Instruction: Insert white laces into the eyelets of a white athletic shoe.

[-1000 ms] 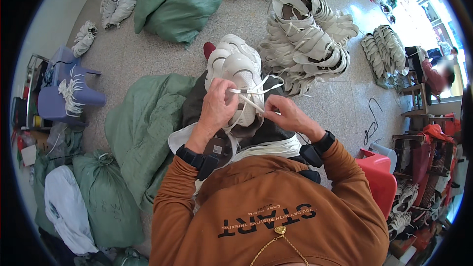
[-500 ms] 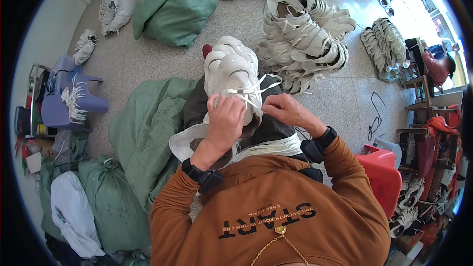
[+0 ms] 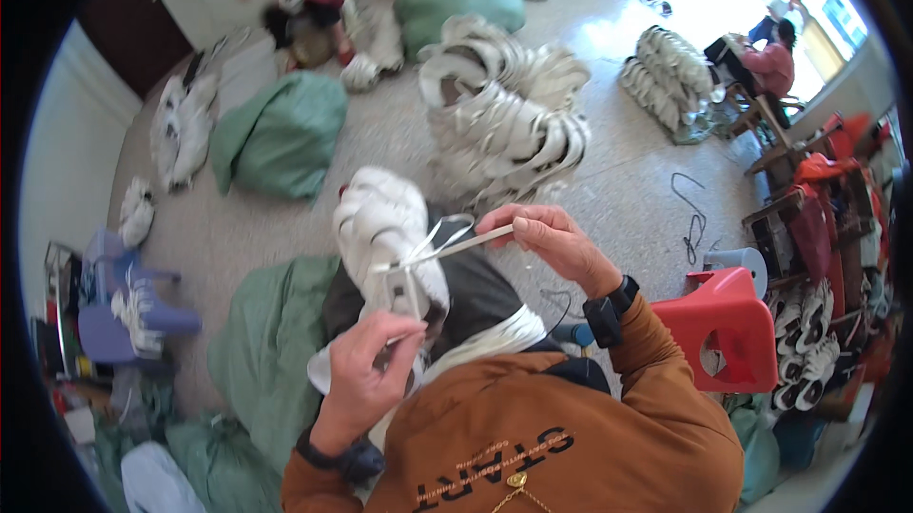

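A white sneaker (image 3: 382, 228) rests on my dark-trousered lap, its toe pointing away from me. My right hand (image 3: 556, 245), raised to the right of the shoe, pinches a flat white shoelace (image 3: 464, 245) that runs taut from the eyelets. Close to the shoe's ankle opening, my left hand (image 3: 369, 370) is closed at thumb and forefinger on another stretch of the lace. A loose loop of lace stands between the shoe and my right hand. Partly hidden behind my left hand lies a second white shoe piece (image 3: 320, 372). A bundle of white laces (image 3: 495, 334) lies across my lap.
A tall heap of white shoes (image 3: 509, 123) stands ahead, with another stack (image 3: 666, 80) farther right. Green sacks (image 3: 285, 137) lie around. At my right is a red stool (image 3: 718, 328); at left, a purple stool (image 3: 133, 323) bears laces. Other people sit farther off.
My right hand has moved outward to the right, drawing the lace taut. My left hand has come back toward me with its part of the lace. The head view has shifted.
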### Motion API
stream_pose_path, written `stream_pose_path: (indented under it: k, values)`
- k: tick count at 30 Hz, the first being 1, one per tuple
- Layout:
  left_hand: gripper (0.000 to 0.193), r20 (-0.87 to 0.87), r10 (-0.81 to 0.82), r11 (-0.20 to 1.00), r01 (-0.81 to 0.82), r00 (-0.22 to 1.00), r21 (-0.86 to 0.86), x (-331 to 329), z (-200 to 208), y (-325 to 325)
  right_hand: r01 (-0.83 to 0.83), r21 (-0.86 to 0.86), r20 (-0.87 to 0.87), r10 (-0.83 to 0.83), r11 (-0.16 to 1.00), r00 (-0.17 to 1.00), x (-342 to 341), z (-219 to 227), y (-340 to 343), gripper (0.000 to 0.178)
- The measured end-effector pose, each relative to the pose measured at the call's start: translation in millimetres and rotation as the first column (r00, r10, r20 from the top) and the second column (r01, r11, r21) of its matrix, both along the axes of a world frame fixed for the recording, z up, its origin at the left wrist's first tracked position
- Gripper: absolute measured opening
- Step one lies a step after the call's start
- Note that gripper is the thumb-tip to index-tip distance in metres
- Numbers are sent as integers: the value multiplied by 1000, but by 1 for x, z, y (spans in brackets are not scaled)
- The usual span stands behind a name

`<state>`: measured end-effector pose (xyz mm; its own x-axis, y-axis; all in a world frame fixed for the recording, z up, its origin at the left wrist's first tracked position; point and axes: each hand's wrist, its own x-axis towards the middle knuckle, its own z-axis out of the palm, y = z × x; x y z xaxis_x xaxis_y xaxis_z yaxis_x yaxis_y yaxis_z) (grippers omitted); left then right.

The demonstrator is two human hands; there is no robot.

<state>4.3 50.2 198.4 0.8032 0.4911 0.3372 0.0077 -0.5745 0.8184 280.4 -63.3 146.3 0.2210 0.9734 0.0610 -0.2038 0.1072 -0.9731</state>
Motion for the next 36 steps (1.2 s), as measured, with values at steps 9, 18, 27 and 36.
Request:
stream_pose_path:
  k: [9, 18, 27, 36]
  values:
    - [19, 81, -11, 971, -9, 997, 238, 25, 13, 1, 106, 483, -320, 62, 869, 945, 48, 65, -36, 38]
    - [24, 154, -4, 942, -48, 988, 333, 26, 11, 8, 368, 563, -331, -206, 740, 921, 81, 114, -44, 24]
    - [27, 173, 28, 922, -92, 985, 376, 28, 1, 20, 5, 90, 52, -10, 996, 999, -54, 10, 58, 18]
    - [21, 291, 208, 933, -279, 934, 229, 20, -4, 31, -111, 107, 60, 105, 988, 993, -97, 19, 67, 14]
